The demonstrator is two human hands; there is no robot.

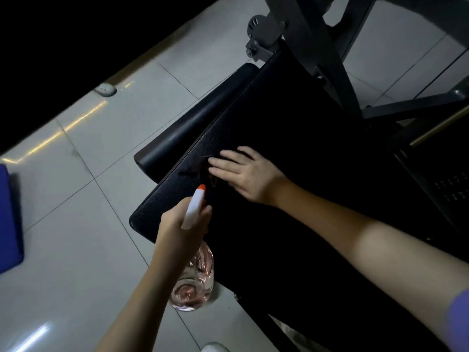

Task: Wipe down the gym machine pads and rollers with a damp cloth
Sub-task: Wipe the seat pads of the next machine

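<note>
Black pad (291, 153) under flat right hand (247, 174), perhaps pressing a dark cloth (200, 168).

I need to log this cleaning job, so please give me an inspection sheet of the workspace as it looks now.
Surface: black machine pad, textured, dimly lit; any wetness cannot be told.
Job's things: dark cloth lying on the pad, hard to see against it; spray bottle, clear with pinkish liquid, white head and orange nozzle pointing toward the cloth; black roller beside the pad.
Clutter: blue object at the frame's left edge.
Hands: left hand grips the spray bottle's head; right hand lies flat, palm down, fingers on the cloth.
Cables: nothing seen.
Surroundings: grey tiled floor; grey metal frame behind the pad.
</note>
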